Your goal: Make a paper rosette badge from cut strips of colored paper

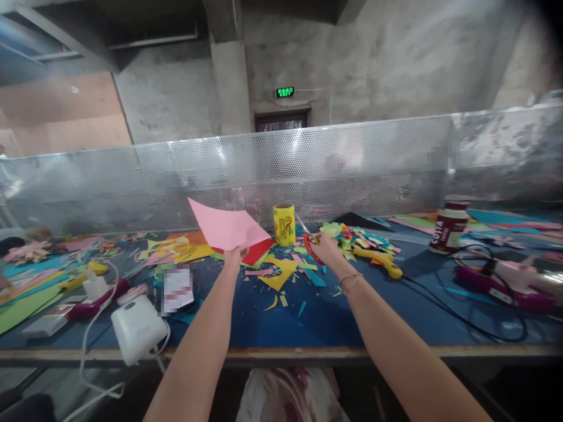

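A sheet of pink paper [231, 225] is pinched at its near edge by my left hand [236, 254] and tilts up above the table. Red paper [255, 253] shows just beneath it, with a green piece under that. My right hand [326, 248] grips scissors with red handles [311, 249]; the blades [302, 224] point up and away, apart from the pink sheet. Between the two hands, a little farther back, stands a yellow wrapped roll [284, 225]. Yellow paper scraps [280, 272] and small offcuts lie on the blue tabletop between my forearms.
A yellow glue gun [382, 261] with a black cable lies to the right, before a dark red bottle [448, 225]. Purple tools [505, 287] lie farther right. A white plug-like box [138, 328] and cords sit left. A perforated metal screen [246, 170] closes the table's back.
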Demonstrator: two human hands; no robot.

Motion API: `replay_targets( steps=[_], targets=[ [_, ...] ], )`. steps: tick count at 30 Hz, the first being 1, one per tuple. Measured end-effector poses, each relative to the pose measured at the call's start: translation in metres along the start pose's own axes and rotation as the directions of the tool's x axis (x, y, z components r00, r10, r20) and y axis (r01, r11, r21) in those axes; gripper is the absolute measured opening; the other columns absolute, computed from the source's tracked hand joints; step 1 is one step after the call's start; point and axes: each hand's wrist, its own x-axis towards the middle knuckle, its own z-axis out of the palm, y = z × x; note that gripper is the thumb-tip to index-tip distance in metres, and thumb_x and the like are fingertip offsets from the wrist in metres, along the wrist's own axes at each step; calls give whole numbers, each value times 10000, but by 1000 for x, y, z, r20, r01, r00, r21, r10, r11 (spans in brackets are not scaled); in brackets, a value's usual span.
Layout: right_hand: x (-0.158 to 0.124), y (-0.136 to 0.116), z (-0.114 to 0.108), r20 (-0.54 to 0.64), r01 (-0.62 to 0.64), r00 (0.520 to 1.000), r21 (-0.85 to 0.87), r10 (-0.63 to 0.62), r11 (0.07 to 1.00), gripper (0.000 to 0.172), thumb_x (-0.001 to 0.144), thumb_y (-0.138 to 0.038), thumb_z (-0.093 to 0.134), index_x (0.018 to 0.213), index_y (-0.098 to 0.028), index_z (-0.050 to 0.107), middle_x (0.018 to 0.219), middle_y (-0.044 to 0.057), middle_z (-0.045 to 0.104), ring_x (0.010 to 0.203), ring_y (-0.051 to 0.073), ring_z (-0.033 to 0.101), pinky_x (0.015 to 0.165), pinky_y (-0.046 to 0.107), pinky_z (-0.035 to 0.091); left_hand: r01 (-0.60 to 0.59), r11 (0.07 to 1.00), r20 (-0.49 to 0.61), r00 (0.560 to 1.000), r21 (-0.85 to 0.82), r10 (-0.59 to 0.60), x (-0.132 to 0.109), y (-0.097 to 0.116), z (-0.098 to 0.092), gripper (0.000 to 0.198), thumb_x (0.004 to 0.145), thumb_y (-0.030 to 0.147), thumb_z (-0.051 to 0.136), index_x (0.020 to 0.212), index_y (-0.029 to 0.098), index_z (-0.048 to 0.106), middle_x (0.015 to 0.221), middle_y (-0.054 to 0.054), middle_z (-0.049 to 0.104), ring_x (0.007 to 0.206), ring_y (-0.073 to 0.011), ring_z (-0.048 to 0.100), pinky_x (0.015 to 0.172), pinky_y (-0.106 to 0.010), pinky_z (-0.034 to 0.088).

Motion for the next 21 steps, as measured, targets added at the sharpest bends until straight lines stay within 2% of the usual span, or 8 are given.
replay_targets(
  steps=[3, 5, 8, 11, 15, 18, 21],
  targets=[
    [-10, -16, 15, -43, 57, 998, 100, -53, 993, 360, 655, -334, 606, 930, -166, 445, 906, 94, 594, 898, 222, 560, 747, 316, 438, -67, 994, -23, 998, -85, 65, -2, 6, 7, 241, 717, 2, 542, 917, 135, 568, 611, 5, 614, 518, -85, 594, 597, -196, 507],
    [-17, -23, 25, 7, 65, 998, 247, -69, 967, 307, 655, -293, 599, 886, -191, 424, 866, 54, 583, 829, 181, 565, 704, 291, 454, -108, 983, -26, 994, -147, 105, -3, 11, 12, 192, 736, 15, 532, 883, 132, 571, 629, -3, 623, 553, -88, 607, 628, -195, 511],
    [-25, -29, 36, 116, 34, 989, 413, -89, 910, 326, 645, -322, 621, 862, -213, 403, 805, 20, 563, 737, 155, 558, 620, 270, 463, -130, 961, -33, 991, -245, 126, -8, 20, 19, 142, 778, 41, 500, 860, 136, 568, 671, -11, 637, 597, -98, 623, 693, -222, 518],
    [-30, -29, 43, 165, 50, 977, 446, -138, 894, 392, 601, -342, 675, 834, -225, 383, 760, -1, 541, 698, 147, 538, 576, 257, 451, -108, 946, -19, 994, -305, 107, -14, 28, 25, 129, 800, 56, 489, 863, 132, 572, 678, -9, 638, 605, -101, 627, 737, -242, 516],
    [-38, -30, 48, 233, 107, 944, 454, -234, 884, 397, 616, -362, 669, 835, -225, 367, 729, -26, 500, 654, 126, 504, 565, 252, 427, -64, 946, 23, 997, -319, 76, -23, 34, 31, 110, 794, 56, 508, 840, 123, 582, 659, -7, 633, 620, -106, 634, 753, -247, 511],
    [-44, -32, 51, 236, 123, 939, 453, -252, 883, 400, 619, -376, 664, 836, -222, 366, 742, -33, 462, 648, 115, 484, 577, 253, 415, -18, 956, 58, 998, -292, 37, -28, 34, 35, 86, 795, 66, 514, 752, 121, 564, 590, 2, 612, 607, -103, 631, 746, -232, 511],
    [-49, -37, 53, 210, 120, 947, 477, -245, 871, 415, 606, -409, 664, 811, -226, 353, 756, -32, 431, 665, 118, 472, 590, 257, 414, 20, 974, 150, 989, -228, 15, -32, 30, 38, 146, 815, 97, 494, 681, 123, 545, 560, -10, 614, 580, -99, 624, 749, -230, 507]
  ],
)
